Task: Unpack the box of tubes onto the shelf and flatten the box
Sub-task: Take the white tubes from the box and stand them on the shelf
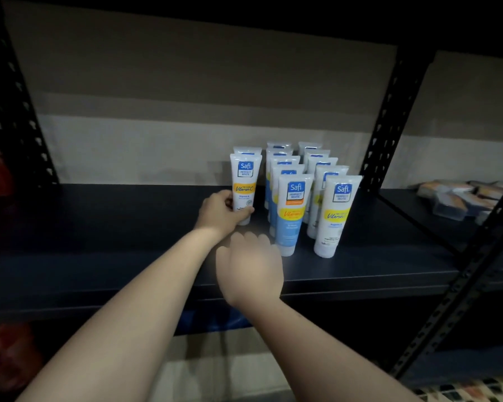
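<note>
Tubes (294, 198) stand cap-down in rows on the shelf (99, 227). Your left hand (221, 211) grips a tube (244, 187) low, seating it to start a third row; your right hand (251, 269) hovers blurred, grip unclear. No box shows.

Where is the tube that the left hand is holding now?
In the head view, the tube stands upright on the dark shelf, at the front of the leftmost row, left of the other tubes; the left hand grips its lower part.
</note>
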